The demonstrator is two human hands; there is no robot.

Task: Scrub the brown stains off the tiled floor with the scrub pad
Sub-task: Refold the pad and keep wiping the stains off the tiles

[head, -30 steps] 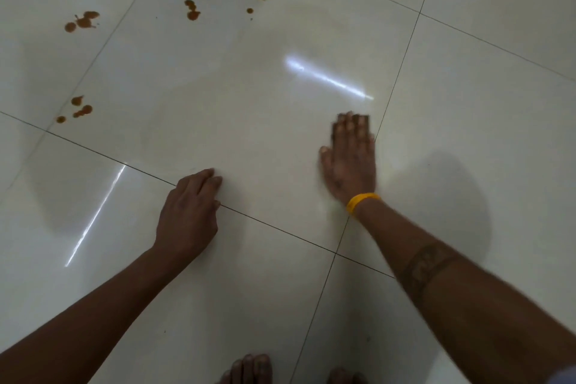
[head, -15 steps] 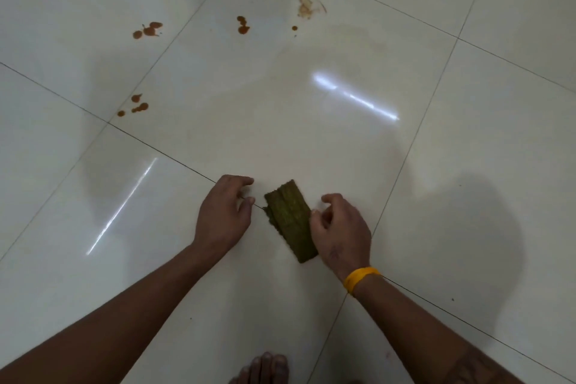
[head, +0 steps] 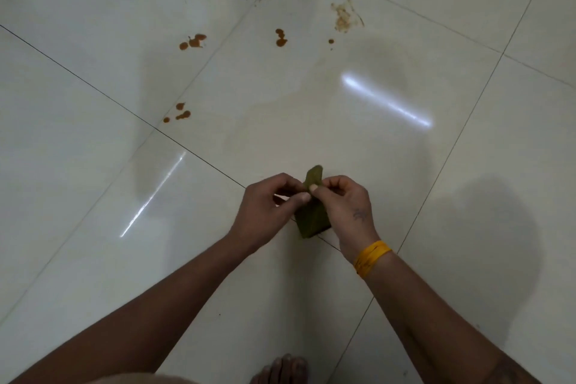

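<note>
Glossy pale tiled floor [head: 405, 196], dark grout lines, two streaks of reflected light.

Item 1: scrub pad [head: 312, 221], olive green, held upright between both our hands near the middle of the scene, just above a grout line. We cannot tell whether its lower corner touches the tile. Half a second ago it lay flat on the floor beside our right hand; now it is lifted and partly folded.

Item 2: left hand [head: 268, 215], fingers curled, thumb and forefinger pinching the pad's upper edge. Earlier it rested on the floor holding nothing.

Item 3: right hand [head: 346, 209], likewise pinching the pad's top from the right side. A small dark mark on its back is not readable.

Item 4: yellow wristband [head: 371, 257] on the right wrist, faint print, illegible.

Item 5: brown stains [head: 280, 38], several clusters on the far tiles, well apart from the pad; one paler smeared patch [head: 344, 17] far right of them. Their layout matches the earlier frames.

Item 6: bare toes [head: 282, 368] at the near edge.

No containers or readable labels in view.
</note>
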